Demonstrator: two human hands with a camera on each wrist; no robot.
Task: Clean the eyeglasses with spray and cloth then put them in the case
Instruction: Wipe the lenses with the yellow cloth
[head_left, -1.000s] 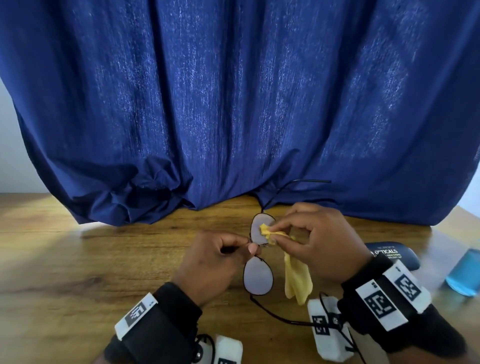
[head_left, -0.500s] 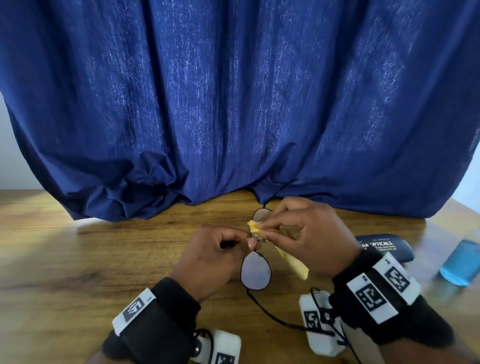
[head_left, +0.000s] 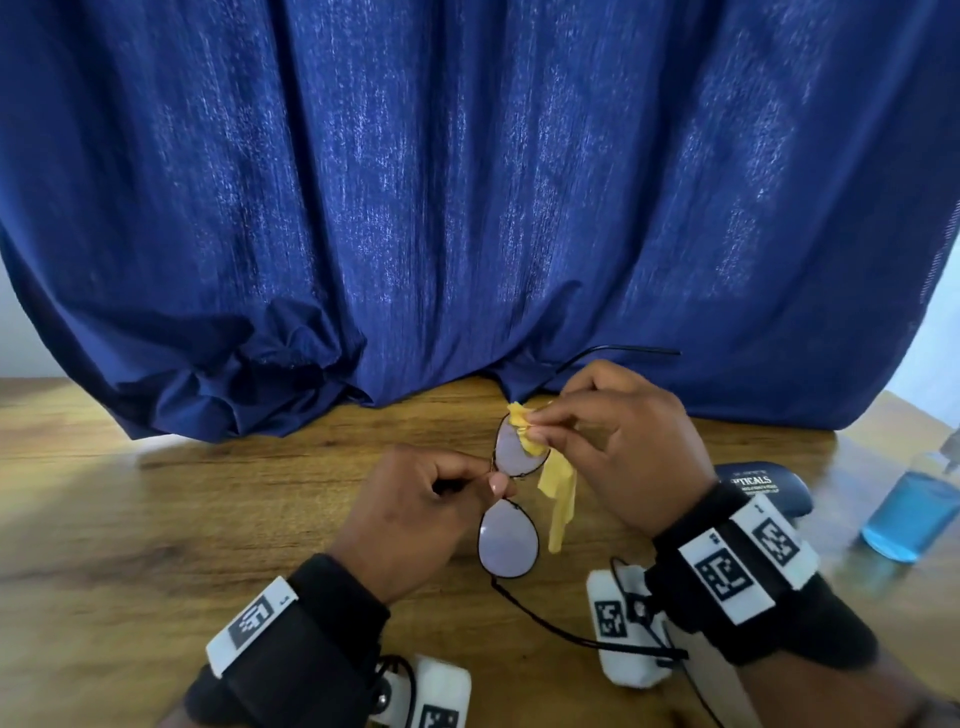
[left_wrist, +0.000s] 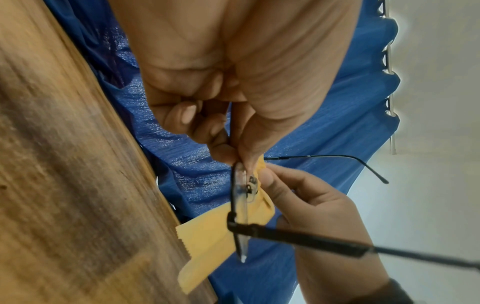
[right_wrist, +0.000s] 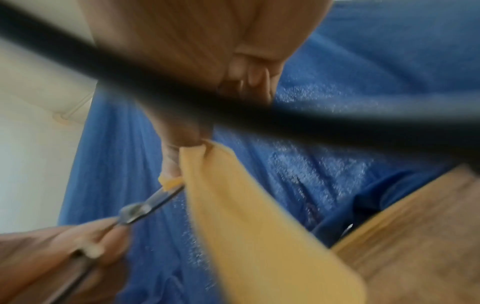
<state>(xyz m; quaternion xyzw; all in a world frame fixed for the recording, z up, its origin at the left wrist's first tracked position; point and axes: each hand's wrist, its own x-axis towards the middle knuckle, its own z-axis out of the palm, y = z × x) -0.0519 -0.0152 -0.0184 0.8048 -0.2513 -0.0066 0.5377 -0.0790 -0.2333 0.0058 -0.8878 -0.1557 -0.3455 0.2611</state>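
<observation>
Thin black-framed eyeglasses (head_left: 508, 539) with pale tinted lenses hang upright above the wooden table, one lens over the other. My left hand (head_left: 485, 477) pinches them at the bridge between the lenses; the left wrist view shows the frame (left_wrist: 240, 205) edge-on below that pinch. My right hand (head_left: 535, 425) pinches a yellow cloth (head_left: 558, 491) around the upper lens's far rim, and the rest of the cloth (right_wrist: 233, 216) dangles. The dark glasses case (head_left: 769, 488) lies closed behind my right wrist. A clear bottle of blue spray liquid (head_left: 914, 514) stands at the right edge.
A blue curtain (head_left: 467, 208) hangs across the back and bunches on the wooden table (head_left: 156, 519). One temple arm (head_left: 623, 351) sticks out toward the curtain, the other (head_left: 571, 631) reaches back under my right wrist.
My right hand's pinch on the cloth has slid from the lens's near part to its far rim, uncovering most of the upper lens. The left hand's pinch is unchanged.
</observation>
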